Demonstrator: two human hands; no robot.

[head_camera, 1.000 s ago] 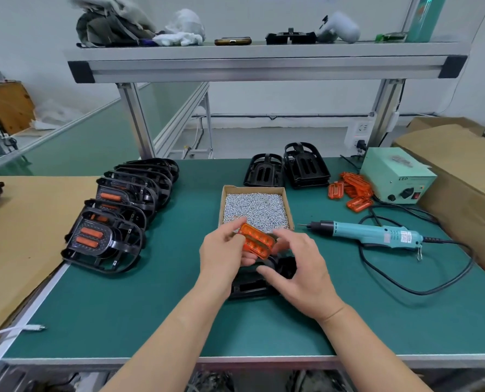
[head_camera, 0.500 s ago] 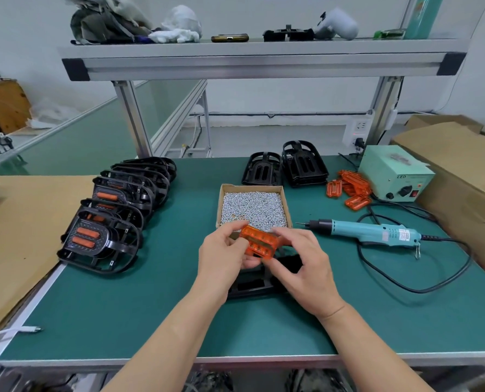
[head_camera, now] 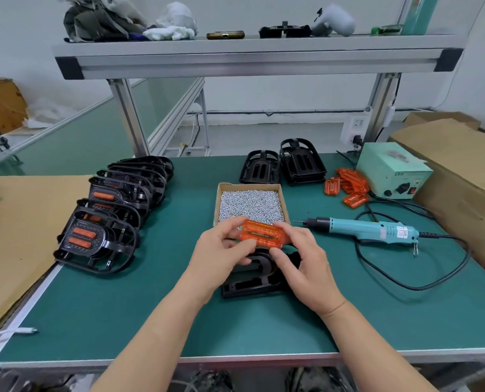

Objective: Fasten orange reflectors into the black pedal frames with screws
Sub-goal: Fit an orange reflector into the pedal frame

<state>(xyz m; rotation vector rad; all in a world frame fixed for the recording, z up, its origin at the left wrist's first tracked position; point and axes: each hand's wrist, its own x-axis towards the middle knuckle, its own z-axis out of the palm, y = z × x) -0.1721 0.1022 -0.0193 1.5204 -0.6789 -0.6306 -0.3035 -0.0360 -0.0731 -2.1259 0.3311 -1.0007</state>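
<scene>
Both hands, left hand (head_camera: 221, 250) and right hand (head_camera: 300, 260), pinch one orange reflector (head_camera: 264, 234) just above the black pedal frame (head_camera: 252, 281), near side of screw box (head_camera: 249, 203). Finished pedals (head_camera: 99, 239) left of box; empty frames (head_camera: 286, 165), spare reflectors (head_camera: 348, 188), screwdriver (head_camera: 360, 229) untouched.

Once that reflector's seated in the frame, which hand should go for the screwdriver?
Right, I'd say. The right hand is on the same side as the electric screwdriver, which lies on the mat to its right. The left hand would have to cross over the reflector and pedal frame.
</scene>
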